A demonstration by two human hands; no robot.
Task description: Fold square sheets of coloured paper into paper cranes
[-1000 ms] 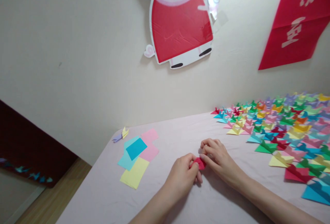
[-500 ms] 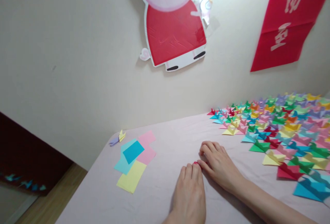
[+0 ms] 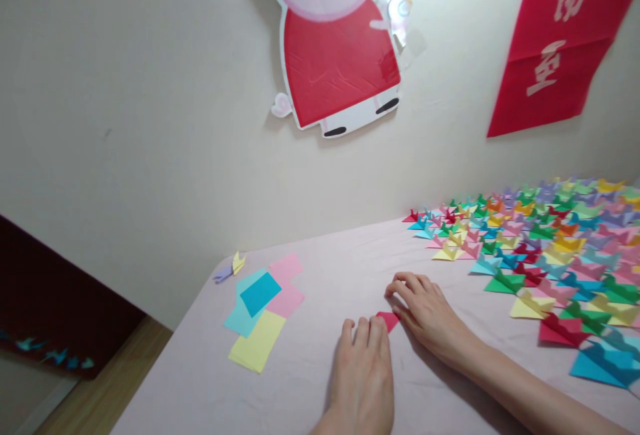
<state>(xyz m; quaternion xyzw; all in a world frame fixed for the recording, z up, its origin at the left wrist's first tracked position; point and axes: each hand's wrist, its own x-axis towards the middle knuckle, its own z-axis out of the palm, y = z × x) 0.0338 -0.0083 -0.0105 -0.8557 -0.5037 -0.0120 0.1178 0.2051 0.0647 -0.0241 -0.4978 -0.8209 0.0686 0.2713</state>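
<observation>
A small folded piece of red paper (image 3: 387, 321) lies on the pale pink cloth between my two hands. My left hand (image 3: 364, 375) rests palm down, its bent fingertips at the paper's left edge; its thumb is hidden. From the right, my right hand (image 3: 425, 311) reaches in with curled fingers, its thumb side at the paper's right corner. Part of the paper is covered by the hands.
Loose paper sheets, including a blue one (image 3: 261, 293) and a yellow one (image 3: 259, 343), lie to the left. A yellow folded piece (image 3: 239, 263) and a purple one (image 3: 223, 275) sit behind them. Rows of colourful folded paper birds (image 3: 533, 304) fill the right side. The wall (image 3: 200, 121) stands behind.
More of the red paper shows now between the hands. My left hand has shifted slightly left, and the right hand's thumb has drawn back toward its fingers.
</observation>
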